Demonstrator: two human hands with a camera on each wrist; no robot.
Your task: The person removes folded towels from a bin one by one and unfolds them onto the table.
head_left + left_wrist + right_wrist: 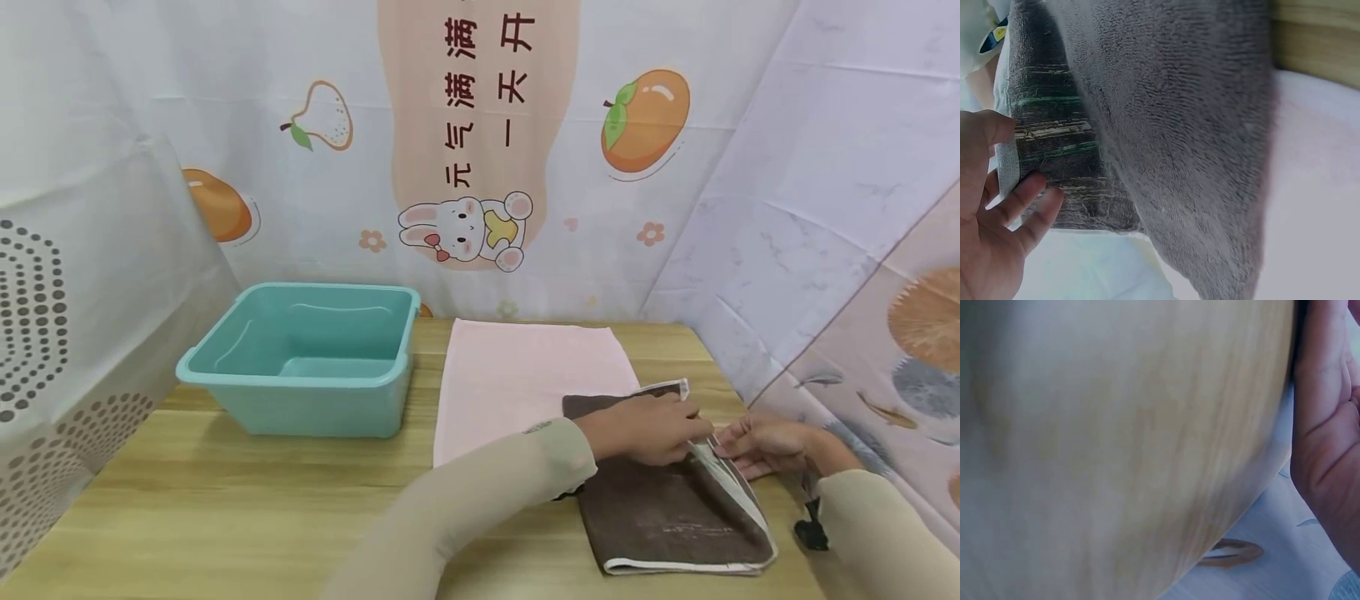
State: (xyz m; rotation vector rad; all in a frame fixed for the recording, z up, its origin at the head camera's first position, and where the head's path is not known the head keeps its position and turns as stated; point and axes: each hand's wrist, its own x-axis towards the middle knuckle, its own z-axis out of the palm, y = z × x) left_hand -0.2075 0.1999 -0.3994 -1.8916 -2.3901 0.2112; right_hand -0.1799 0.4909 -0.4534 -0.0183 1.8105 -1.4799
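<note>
A dark brown towel (pixel 652 517) with white edging lies partly folded at the front right of the table, over one corner of a pale pink towel (pixel 517 367). My left hand (pixel 667 429) reaches across it and pinches its white-edged side; the left wrist view shows thumb and fingers on either side of that edge, by green and cream stripes. Just to the right, my right hand (pixel 768 442) holds the same lifted edge between thumb and fingers. In the right wrist view only part of the right hand (pixel 1325 419) shows, and its fingertips are out of frame.
A teal plastic basin (pixel 300 408) stands at the left rear of the wooden table (pixel 225 517). Printed curtains (pixel 555 208) hang behind and along both sides, with the right one close to my right hand.
</note>
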